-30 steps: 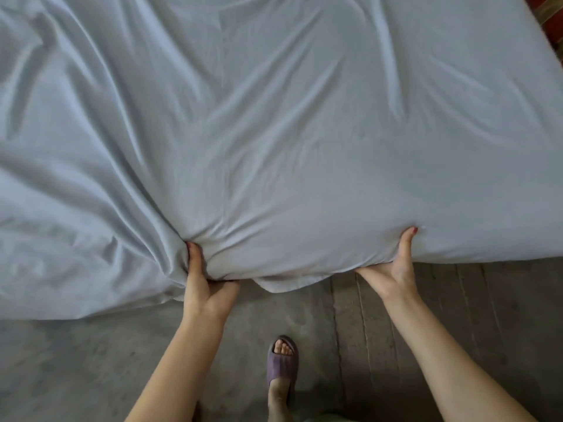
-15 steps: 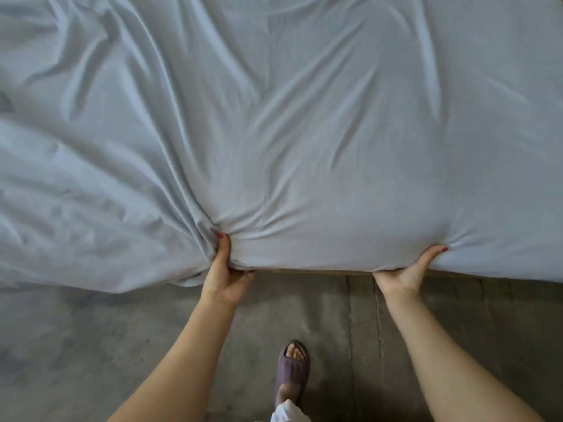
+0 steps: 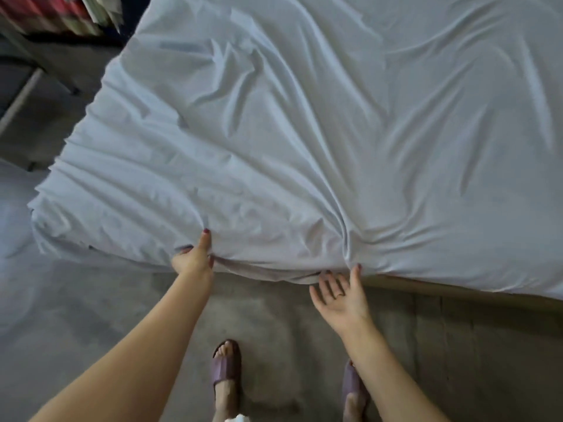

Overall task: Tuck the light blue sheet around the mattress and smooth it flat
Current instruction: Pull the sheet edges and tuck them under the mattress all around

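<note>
L hand [image 3: 195,258] fingers curled shut, thumb up, arm stretched fwd. R hand [image 3: 339,292] palm up, fingers spread wide, nothing gripped, arm reaching fwd. Both feet [image 3: 227,371] apart below.

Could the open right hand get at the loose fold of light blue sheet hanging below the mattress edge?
Probably yes: the right hand is open, fingertips at the hanging fold, with nothing between them.

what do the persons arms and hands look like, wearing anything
Both arms are bare, with no sleeves, watch or bracelet in view. The left hand and the right hand have dark red painted nails. A thin mark on one right finger may be a ring, but it is too small to be sure. No gloves.
</note>
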